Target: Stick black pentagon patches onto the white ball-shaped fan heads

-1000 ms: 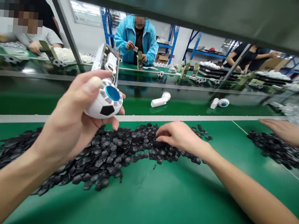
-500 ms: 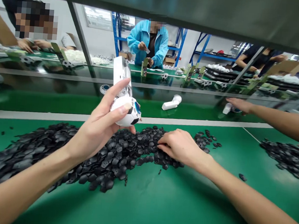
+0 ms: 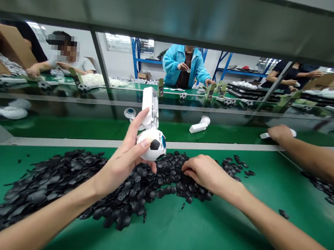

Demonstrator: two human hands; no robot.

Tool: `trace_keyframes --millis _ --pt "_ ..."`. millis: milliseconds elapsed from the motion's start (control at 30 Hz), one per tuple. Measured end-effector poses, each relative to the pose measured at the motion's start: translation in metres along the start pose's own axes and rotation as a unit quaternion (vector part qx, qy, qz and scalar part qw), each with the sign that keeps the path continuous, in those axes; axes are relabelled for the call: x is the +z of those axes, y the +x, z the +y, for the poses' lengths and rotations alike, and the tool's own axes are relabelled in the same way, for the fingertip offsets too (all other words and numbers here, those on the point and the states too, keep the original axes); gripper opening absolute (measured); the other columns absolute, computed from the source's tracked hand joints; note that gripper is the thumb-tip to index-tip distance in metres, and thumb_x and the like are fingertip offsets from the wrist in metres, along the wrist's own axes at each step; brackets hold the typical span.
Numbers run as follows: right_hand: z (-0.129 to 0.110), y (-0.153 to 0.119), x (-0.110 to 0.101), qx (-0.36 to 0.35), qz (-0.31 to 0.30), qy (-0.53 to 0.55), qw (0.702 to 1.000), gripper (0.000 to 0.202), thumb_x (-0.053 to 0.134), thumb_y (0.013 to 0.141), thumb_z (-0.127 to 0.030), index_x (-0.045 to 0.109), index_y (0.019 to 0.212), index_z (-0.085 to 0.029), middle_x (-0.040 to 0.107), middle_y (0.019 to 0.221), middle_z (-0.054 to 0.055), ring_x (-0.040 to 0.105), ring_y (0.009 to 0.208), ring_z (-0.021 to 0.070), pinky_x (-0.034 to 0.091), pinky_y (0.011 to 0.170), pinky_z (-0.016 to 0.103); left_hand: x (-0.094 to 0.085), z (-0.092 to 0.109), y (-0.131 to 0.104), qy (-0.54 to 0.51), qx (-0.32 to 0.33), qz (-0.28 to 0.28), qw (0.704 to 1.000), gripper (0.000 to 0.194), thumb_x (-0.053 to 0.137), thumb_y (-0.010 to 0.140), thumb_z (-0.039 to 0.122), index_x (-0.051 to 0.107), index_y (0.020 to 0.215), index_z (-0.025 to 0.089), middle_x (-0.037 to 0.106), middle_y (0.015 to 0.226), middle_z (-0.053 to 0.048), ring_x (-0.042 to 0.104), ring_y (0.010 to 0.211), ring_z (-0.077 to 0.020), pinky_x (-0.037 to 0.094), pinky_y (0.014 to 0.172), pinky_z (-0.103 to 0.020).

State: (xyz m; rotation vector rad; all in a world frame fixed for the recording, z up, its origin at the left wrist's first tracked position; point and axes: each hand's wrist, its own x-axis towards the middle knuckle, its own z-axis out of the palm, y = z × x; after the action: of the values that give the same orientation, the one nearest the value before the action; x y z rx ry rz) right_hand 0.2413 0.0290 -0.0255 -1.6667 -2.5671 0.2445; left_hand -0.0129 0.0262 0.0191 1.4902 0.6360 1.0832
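Note:
Raised over the pile, my left hand point(image 3: 126, 160) is closed round a white device with a soccer-ball head point(image 3: 153, 144). Its flat white body points up and away, and a blue ring shows on the right side of the ball. Black pentagon patches mark the ball. My right hand point(image 3: 202, 170) has its fingertips pressed together in the heap of small black plastic pieces point(image 3: 115, 190). Whatever those fingertips hold is hidden. The black pieces are flat, roughly pentagonal, with small holes in some.
Behind a pale rail point(image 3: 211, 145) runs a green belt carrying another white device point(image 3: 200, 124). At right, a co-worker's hand point(image 3: 280, 133) is on a white device. Overhead hangs a grey shelf point(image 3: 175, 18). Across the line, a person in a blue jacket point(image 3: 183, 64) works.
The view has tilted up and shifted left. My left hand still holds the device; my right fingers stay in the pile. The co-worker's hand at right has closed over a white device.

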Motion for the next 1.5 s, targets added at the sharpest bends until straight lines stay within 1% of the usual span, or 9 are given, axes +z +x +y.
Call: trace_keyframes --millis 233,400,600,733,867,1033,1133,1233,1500 --pt "0.009 0.001 -0.007 0.008 0.070 0.078 0.994 0.012 0.080 0.092 -0.010 0.080 0.084 -0.019 0.076 0.077 0.003 0.072 0.072 0.0200 0.042 0.064 0.027 -0.009 -0.006 0.007 -0.005 0.002 0.003 1.000 0.099 0.074 0.099 0.041 0.003 0.167 0.048 0.060 0.142 -0.009 0.070 0.094 -0.0189 0.066 0.071 -0.028" --pt "0.006 -0.004 -0.026 -0.023 0.191 0.145 0.971 0.009 0.076 0.099 -0.017 0.076 0.090 -0.018 0.078 0.091 0.002 0.072 0.081 0.0165 0.048 0.071 0.026 -0.009 -0.007 0.008 0.092 0.017 -0.012 0.996 0.059 0.083 0.091 0.039 0.055 0.141 0.029 0.067 0.124 -0.008 0.069 0.091 -0.0183 0.063 0.074 -0.025" --pt "-0.022 -0.033 -0.039 -0.260 0.497 0.119 0.819 0.011 0.077 0.099 -0.015 0.071 0.091 -0.021 0.077 0.083 0.002 0.072 0.076 0.0161 0.056 0.069 0.027 -0.001 -0.014 0.001 0.158 0.023 0.003 0.987 0.048 0.086 0.085 0.038 0.065 0.126 0.025 0.068 0.105 -0.005 0.064 0.076 -0.0162 0.055 0.063 -0.023" --pt "-0.031 -0.061 -0.051 -0.352 0.497 -0.138 0.781 0.012 0.079 0.097 -0.019 0.079 0.092 -0.029 0.081 0.095 -0.004 0.071 0.068 0.0133 0.055 0.060 0.028 0.005 -0.018 -0.001 0.166 0.012 -0.011 0.986 0.047 0.086 0.084 0.036 0.063 0.122 0.023 0.071 0.108 -0.007 0.068 0.084 -0.0211 0.057 0.067 -0.027" --pt "-0.033 -0.068 -0.052 -0.356 0.534 -0.162 0.749 0.018 0.076 0.098 -0.021 0.081 0.087 -0.033 0.081 0.098 -0.008 0.069 0.064 0.0107 0.054 0.054 0.028 0.010 -0.019 -0.004 0.148 -0.008 -0.031 0.988 0.051 0.087 0.084 0.039 0.059 0.124 0.024 0.070 0.110 -0.007 0.070 0.088 -0.0240 0.057 0.064 -0.029" --pt "-0.052 -0.050 -0.034 -0.219 0.437 0.246 0.837 0.015 0.076 0.100 -0.022 0.074 0.085 -0.022 0.078 0.078 0.000 0.072 0.064 0.0137 0.055 0.057 0.025 0.014 -0.019 -0.007 0.145 -0.036 -0.047 0.988 0.057 0.090 0.080 0.043 0.060 0.124 0.024 0.067 0.109 -0.007 0.067 0.088 -0.0236 0.056 0.065 -0.029" --pt "-0.061 -0.038 -0.025 -0.079 0.272 0.561 0.778 0.027 0.084 0.094 -0.037 0.071 0.080 -0.018 0.072 0.069 0.001 0.064 0.055 0.0120 0.050 0.050 0.022 0.015 -0.019 -0.008 0.149 -0.033 -0.045 0.987 0.052 0.088 0.083 0.046 0.061 0.122 0.024 0.065 0.108 -0.006 0.065 0.087 -0.0209 0.056 0.069 -0.028" --pt "-0.060 -0.030 -0.024 -0.029 0.167 0.659 0.733 0.040 0.093 0.081 -0.048 0.069 0.079 -0.015 0.067 0.066 0.000 0.059 0.056 0.0097 0.046 0.052 0.019 0.014 -0.019 -0.009 0.142 -0.032 -0.046 0.988 0.047 0.082 0.090 0.048 0.061 0.125 0.027 0.064 0.112 -0.005 0.064 0.086 -0.0190 0.056 0.069 -0.026" --pt "-0.066 -0.021 -0.015 0.046 0.163 0.711 0.682 0.056 0.093 0.069 -0.063 0.063 0.073 -0.016 0.061 0.061 -0.002 0.054 0.053 0.0093 0.043 0.049 0.020 0.017 -0.023 -0.006 0.147 -0.030 -0.036 0.988 0.046 0.079 0.091 0.052 0.059 0.128 0.031 0.069 0.109 -0.004 0.067 0.085 -0.0200 0.059 0.069 -0.025"
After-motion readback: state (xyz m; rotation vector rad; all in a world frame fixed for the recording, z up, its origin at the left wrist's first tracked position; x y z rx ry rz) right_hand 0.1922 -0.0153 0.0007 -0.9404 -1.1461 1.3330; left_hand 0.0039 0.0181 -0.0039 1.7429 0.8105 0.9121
